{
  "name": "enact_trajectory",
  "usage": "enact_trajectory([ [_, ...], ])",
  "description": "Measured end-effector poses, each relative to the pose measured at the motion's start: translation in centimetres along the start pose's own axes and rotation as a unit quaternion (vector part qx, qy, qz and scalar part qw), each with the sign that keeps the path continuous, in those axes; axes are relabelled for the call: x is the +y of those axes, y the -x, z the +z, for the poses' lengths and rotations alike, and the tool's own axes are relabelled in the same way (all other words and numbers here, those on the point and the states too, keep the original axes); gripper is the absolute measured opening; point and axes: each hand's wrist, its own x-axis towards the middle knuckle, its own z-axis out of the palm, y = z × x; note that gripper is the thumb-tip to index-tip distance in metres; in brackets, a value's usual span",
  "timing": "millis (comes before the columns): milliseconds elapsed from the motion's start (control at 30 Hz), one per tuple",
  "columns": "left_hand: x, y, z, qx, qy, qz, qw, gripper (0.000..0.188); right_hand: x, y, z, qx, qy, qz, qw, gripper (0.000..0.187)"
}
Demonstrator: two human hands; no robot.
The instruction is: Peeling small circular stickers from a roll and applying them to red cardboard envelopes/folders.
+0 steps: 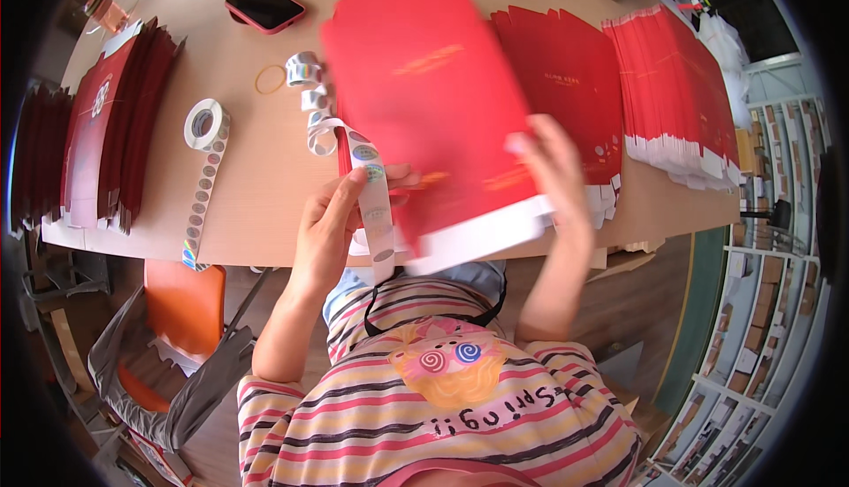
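The left hand (329, 214) pinches the sticker strip (378, 217) at the left edge of the red folder (423, 62), which lies slanted over the table (256, 182). The right hand (559, 173) is at the folder's right edge (too blurred to tell whether it grips). The strip's loose coils (302, 69) sit just beside the folder, so a sideways swing could snag or drag them. A slack right hand could let the folder skew against the neighbouring pile (570, 80).
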Motion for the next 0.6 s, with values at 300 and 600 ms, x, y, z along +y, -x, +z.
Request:
enact_trajectory([
  [300,1.2,-1.1,1.5,-0.050,-0.008,0.005,0.999,0.042,-0.2,-2.7,-9.6,0.229,0.406,-0.293,0.835,0.032],
  [600,-0.2,-1.2,1.8,0.023,0.020,-0.050,0.998,0.037,-2.0,2.5,7.5,0.068,0.204,-0.483,0.849,0.026],
])
